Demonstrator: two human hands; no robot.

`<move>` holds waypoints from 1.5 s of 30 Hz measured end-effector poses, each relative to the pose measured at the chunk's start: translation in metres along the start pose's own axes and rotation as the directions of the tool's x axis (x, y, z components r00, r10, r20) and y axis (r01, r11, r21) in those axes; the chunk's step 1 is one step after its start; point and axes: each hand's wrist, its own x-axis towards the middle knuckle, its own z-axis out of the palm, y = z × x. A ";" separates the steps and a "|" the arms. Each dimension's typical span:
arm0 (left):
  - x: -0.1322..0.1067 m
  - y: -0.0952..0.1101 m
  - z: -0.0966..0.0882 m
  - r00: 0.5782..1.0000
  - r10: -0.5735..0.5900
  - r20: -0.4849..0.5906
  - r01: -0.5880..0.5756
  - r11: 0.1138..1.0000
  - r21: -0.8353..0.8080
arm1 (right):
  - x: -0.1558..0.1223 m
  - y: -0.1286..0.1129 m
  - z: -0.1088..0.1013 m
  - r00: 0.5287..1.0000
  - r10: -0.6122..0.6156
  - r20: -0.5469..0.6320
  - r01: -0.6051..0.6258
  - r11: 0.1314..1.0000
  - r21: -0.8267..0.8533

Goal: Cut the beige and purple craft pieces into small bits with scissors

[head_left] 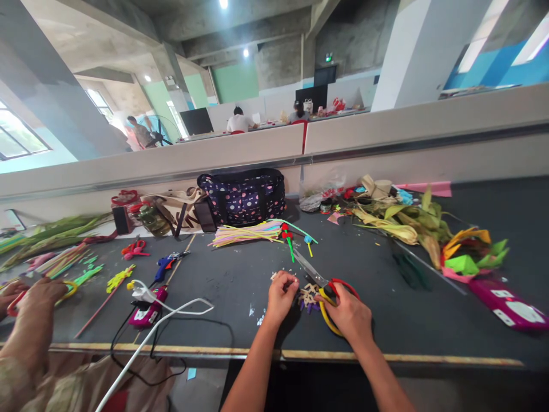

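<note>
The fingers of the right hand are closed around the handles of the scissors, whose blades reach away to the far left over the desk; those of the left hand, just left of the handles, are drawn together in a pinch, and whether they have hold of a small piece I cannot tell. The scissors should feel stiff and moderately weighty, with hard, slick metal blades; the red and yellow loops are the place to hold. Between the hands lie small tan pieces, angular and probably light, best pinched by their edges, with purple pieces at their near side. Farther off, a bundle of fuzzy-looking pastel stems seems soft and bendable, best gathered at its middle; the red-and-green stem at its right end has a rounded, tufted head. Behind stands a slumped, patterned fabric bag; to the far right, crinkled dry leaves look brittle.
</note>
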 end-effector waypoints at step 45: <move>0.014 0.006 -0.003 0.972 -0.230 -0.052 0.180 0.865 -0.468 | 0.002 0.002 -0.006 0.995 -0.038 -0.089 0.054 0.981 0.189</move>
